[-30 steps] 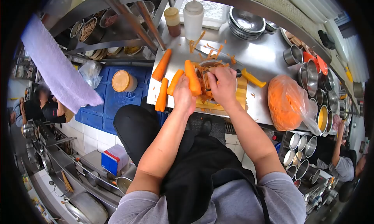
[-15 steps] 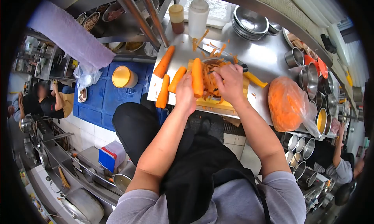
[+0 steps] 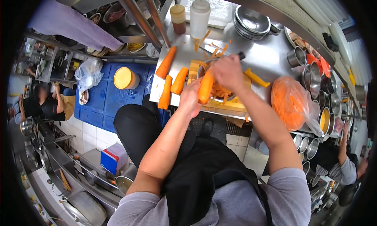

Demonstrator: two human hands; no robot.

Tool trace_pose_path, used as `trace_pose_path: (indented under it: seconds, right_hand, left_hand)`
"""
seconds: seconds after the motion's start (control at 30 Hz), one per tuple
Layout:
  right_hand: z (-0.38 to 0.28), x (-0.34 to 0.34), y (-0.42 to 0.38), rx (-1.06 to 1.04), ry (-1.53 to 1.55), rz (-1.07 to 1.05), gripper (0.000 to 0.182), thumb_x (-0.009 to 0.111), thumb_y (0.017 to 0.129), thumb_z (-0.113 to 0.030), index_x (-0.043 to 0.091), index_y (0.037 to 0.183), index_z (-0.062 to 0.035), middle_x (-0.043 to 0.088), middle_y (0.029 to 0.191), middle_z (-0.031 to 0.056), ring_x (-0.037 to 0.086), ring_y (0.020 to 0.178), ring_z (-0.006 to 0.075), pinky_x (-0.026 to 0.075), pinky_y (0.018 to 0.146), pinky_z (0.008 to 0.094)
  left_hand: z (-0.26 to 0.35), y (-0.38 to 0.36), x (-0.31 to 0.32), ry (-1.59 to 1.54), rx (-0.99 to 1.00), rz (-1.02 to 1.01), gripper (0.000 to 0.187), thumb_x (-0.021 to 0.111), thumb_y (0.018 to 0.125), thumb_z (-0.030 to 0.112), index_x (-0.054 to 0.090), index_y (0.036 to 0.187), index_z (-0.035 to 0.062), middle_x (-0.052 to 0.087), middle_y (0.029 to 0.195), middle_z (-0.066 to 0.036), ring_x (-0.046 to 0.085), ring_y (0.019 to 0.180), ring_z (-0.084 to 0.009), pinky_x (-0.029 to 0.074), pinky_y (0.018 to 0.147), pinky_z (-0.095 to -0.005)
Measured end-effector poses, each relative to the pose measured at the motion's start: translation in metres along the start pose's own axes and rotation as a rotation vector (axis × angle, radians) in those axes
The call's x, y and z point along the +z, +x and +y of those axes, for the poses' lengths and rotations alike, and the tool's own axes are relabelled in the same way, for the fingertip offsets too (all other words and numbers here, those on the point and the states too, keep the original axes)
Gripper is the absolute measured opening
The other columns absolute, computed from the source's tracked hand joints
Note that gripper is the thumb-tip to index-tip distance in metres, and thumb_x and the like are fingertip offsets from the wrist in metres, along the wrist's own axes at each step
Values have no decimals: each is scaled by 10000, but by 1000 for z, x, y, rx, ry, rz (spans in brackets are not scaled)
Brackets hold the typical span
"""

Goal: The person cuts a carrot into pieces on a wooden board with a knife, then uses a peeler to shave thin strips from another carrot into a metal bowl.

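My left hand (image 3: 191,98) is wrapped round a peeled orange carrot (image 3: 205,88), tilted over a metal bowl (image 3: 201,71) of carrot peelings (image 3: 220,93). Just beyond the carrot, my right hand (image 3: 228,73) is closed on a black-handled tool (image 3: 241,55); its working end is hidden and motion blurs the fingers. Under the bowl lies a yellow cutting board (image 3: 220,107). To the left are a long carrot (image 3: 165,62), a slim carrot (image 3: 165,92) and a shorter carrot (image 3: 180,80).
A clear bag of orange shreds (image 3: 288,104) sits at the right, near a yellow-orange piece (image 3: 256,77). Squeeze bottles (image 3: 199,19) and stacked metal bowls (image 3: 253,21) stand behind. Leftward, a tub (image 3: 125,78) rests on a blue surface (image 3: 102,104). Co-workers (image 3: 49,102) stand off both sides.
My right hand has swung up and slightly back with the tool. The carrot in my left hand has shifted right and lower, tilting more. The hanging purple cloth has moved.
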State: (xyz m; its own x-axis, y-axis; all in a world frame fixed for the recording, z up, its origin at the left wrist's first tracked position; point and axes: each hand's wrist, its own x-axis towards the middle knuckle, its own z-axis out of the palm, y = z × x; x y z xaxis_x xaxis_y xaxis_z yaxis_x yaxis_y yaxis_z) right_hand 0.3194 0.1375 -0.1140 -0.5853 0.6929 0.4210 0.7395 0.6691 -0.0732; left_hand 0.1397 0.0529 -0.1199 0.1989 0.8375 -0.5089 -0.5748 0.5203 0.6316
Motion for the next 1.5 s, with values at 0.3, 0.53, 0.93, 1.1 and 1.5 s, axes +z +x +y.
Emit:
trace_pose_path:
  seconds: [0.3, 0.53, 0.93, 1.1, 1.5]
  right_hand:
    - [35, -23, -7, 367, 74, 191, 97, 648, 920, -203, 660, 905, -108, 662, 838, 62, 633, 858, 273, 391, 873, 465]
    - [-53, -31, -5, 301, 293, 283, 91, 674, 893, -196, 646, 874, -111, 628, 818, 52, 607, 843, 268, 376, 847, 446]
    - [-23, -32, -21, 245, 288, 214, 76, 704, 863, -164, 670, 897, -106, 609, 795, 38, 589, 806, 253, 376, 827, 429]
    - [-46, -41, -7, 52, 375, 217, 92, 727, 831, -169, 661, 869, -118, 581, 773, 22, 577, 791, 224, 379, 836, 410]
    - [71, -2, 2, 238, -63, -99, 68, 610, 906, -180, 648, 888, -127, 684, 876, 52, 639, 911, 259, 394, 885, 451]
  left_hand:
    - [18, 5, 9, -3, 40, 1, 333, 386, 1090, 295, 547, 1250, 51, 629, 1086, -110, 625, 831, -221, 503, 693, -346]
    - [2, 25, 11, -119, 144, 94, 258, 397, 1085, 247, 547, 1199, 71, 614, 1104, -85, 614, 984, -211, 515, 838, -408]
    - [17, 9, 19, -30, 203, 46, 309, 369, 1073, 213, 530, 1292, 66, 609, 1124, -80, 600, 968, -187, 496, 834, -379]
    - [15, 6, 19, -87, 127, 27, 411, 340, 1064, 167, 489, 1405, -6, 598, 1245, -125, 602, 1097, -206, 507, 926, -358]
    - [19, -9, 27, 80, 28, -118, 455, 394, 1076, 221, 420, 1463, -17, 613, 1165, -123, 633, 948, -219, 539, 847, -367]
